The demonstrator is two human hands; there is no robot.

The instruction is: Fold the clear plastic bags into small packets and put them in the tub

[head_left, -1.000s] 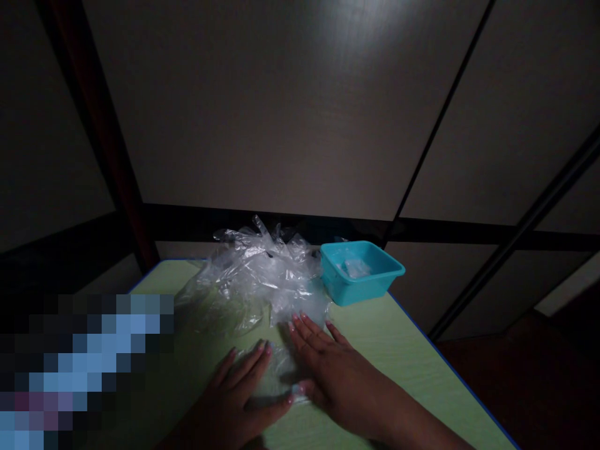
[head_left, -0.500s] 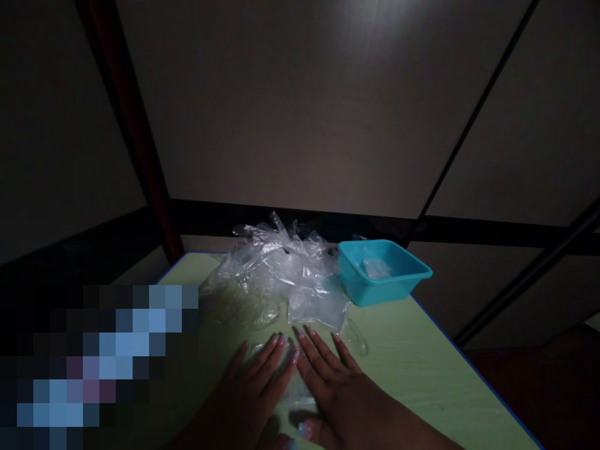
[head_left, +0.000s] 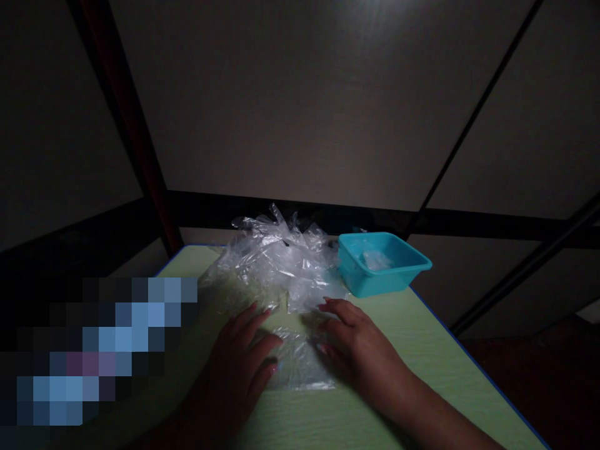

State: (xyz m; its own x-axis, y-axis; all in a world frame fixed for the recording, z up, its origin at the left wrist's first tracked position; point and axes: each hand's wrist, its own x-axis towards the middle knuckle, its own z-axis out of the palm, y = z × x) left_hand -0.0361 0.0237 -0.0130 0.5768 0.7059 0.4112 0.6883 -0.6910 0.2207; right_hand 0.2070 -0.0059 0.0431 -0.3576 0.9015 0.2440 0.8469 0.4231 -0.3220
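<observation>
A clear plastic bag (head_left: 304, 362) lies flat on the green table (head_left: 450, 375), between my two hands. My left hand (head_left: 246, 353) is at its left side, fingers apart and holding nothing. On the other side, my right hand (head_left: 354, 334) hovers over or rests by the bag's right edge, with its fingers spread and nothing in them. Just beyond my fingertips is a crumpled heap of clear plastic bags (head_left: 281, 262).
A turquoise basin (head_left: 375, 284) stands at the table's back right, with a small folded clear plastic piece (head_left: 376, 260) inside. Behind the table rises a panelled wall (head_left: 290, 112). A blurred patch covers the lower left.
My hands have moved apart, left hand leftward and right hand rightward and up, uncovering the flat bag. The view has shifted slightly.
</observation>
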